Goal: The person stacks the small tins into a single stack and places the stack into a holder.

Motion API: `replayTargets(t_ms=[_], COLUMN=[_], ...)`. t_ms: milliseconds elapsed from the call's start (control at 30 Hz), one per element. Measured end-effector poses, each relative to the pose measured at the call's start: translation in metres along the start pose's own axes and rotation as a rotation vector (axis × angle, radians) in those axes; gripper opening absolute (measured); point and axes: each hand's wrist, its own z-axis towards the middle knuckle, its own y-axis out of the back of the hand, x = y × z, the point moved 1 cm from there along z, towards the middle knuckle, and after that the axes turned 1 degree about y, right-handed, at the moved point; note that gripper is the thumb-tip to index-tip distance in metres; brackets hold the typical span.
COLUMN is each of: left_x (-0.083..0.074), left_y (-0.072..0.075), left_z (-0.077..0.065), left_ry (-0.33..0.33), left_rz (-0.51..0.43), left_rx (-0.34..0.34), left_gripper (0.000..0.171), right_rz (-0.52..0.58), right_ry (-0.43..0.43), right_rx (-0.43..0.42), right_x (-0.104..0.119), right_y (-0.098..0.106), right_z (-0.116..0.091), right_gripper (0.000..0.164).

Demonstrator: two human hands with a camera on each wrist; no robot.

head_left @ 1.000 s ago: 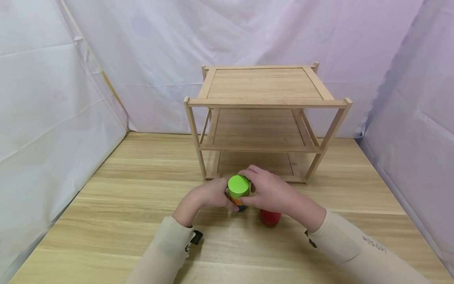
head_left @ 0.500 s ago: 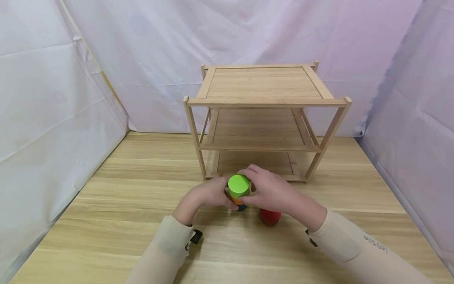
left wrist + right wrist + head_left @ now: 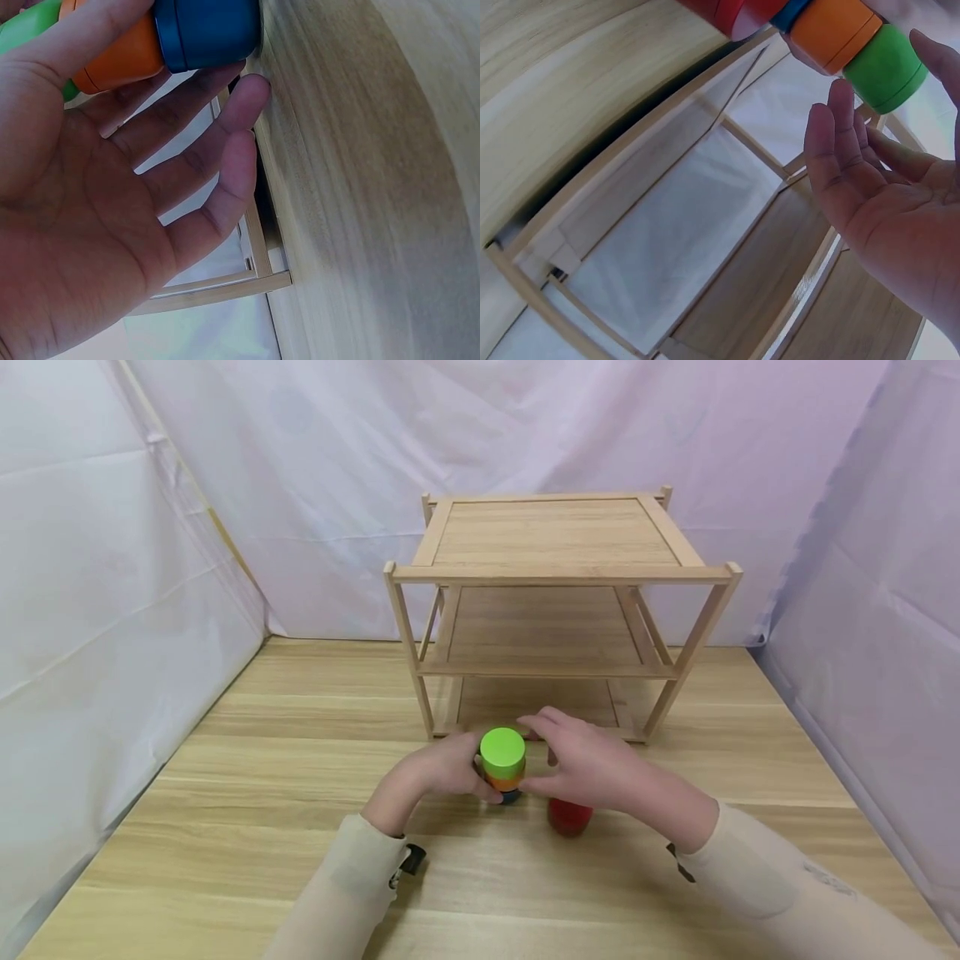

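Note:
A green lidded canister [image 3: 502,745] stands on an orange canister [image 3: 504,783], which stands on a blue canister [image 3: 214,31] on the table. My left hand [image 3: 446,766] holds this stack from the left; in the left wrist view its thumb crosses the orange canister while the lower fingers reach out loosely. My right hand [image 3: 592,764] is just right of the green canister with thumb and fingers spread around air. In the right wrist view a gap shows between its fingertips and the green canister [image 3: 885,69]. A red canister [image 3: 568,817] sits below the right hand, partly hidden by it.
Behind the hands stands a three-tier wooden shelf [image 3: 558,575], its lowest front rail close to the fingers. White cloth [image 3: 322,527] hangs at the back and both sides. The wood-grain table [image 3: 300,718] extends left and right of the shelf.
My right hand has let go of the green canister and moved slightly right, its fingers spreading. The left hand and the stack have stayed in place.

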Motion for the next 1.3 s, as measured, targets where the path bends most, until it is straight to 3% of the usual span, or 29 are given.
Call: replayTargets(t_ms=[500, 1000, 1300], left_x=[0.004, 0.006, 0.004], left_y=[-0.002, -0.003, -0.002], left_z=[0.001, 0.003, 0.002], left_ry=[0.051, 0.043, 0.047], left_rz=[-0.033, -0.025, -0.017], left_rx=[-0.022, -0.013, -0.014], left_gripper=[0.073, 0.073, 0.074], right_rz=[-0.074, -0.135, -0.103], right_ry=[-0.018, -0.027, -0.017], right_rx=[0.032, 0.050, 0.062], right_x=[-0.022, -0.039, -0.044], right_y=[0.004, -0.019, -0.032], right_z=[-0.027, -0.048, -0.052], right_gripper=[0.073, 0.067, 0.064])
